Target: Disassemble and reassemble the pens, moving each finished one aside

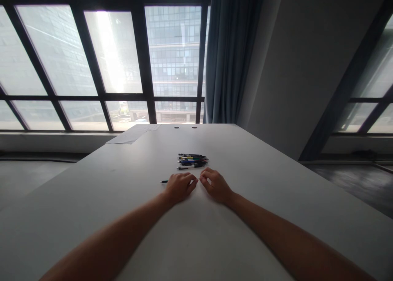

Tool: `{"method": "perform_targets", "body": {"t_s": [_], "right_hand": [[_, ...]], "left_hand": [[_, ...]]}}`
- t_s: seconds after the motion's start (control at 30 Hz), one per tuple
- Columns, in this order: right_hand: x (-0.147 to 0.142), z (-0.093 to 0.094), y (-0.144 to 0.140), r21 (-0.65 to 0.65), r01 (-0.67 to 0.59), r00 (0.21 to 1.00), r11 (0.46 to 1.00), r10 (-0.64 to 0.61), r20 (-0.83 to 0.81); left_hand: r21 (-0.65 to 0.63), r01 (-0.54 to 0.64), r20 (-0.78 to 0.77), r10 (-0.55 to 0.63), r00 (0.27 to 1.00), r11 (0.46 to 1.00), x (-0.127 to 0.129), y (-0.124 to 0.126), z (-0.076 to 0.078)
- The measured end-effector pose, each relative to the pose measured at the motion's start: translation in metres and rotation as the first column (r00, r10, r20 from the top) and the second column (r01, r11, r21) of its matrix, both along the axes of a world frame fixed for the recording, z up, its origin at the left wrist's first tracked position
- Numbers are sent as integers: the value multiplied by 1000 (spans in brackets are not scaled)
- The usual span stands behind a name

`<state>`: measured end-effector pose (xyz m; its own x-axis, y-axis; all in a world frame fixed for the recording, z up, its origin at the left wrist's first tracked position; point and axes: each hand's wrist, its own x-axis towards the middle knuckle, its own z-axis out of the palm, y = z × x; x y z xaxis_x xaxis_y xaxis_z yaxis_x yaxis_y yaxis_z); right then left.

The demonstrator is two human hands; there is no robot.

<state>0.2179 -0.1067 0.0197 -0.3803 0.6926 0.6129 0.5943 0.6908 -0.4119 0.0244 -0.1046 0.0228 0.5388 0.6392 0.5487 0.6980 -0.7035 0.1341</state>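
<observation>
Head view: pens [193, 161] lie just beyond both hands; paper [132, 134] far off.

Head view, down across table [260, 215]

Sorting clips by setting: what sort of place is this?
Probably an office or meeting room: a long white table with pens, tall grid windows facing glass towers, and a blue curtain.
</observation>
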Motion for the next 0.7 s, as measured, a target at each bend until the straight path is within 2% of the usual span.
{"method": "perform_targets", "body": {"t_s": [0.37, 0.7], "right_hand": [[0, -2, 2, -11, -15, 1000, 1000, 15, 4], [2, -5, 2, 11, -50, 998, 999, 51, -32]], "left_hand": [[-1, 22, 58, -22, 998, 1000, -1, 2, -3], [-16, 36, 31, -35, 999, 999, -2, 3, -2]]}}
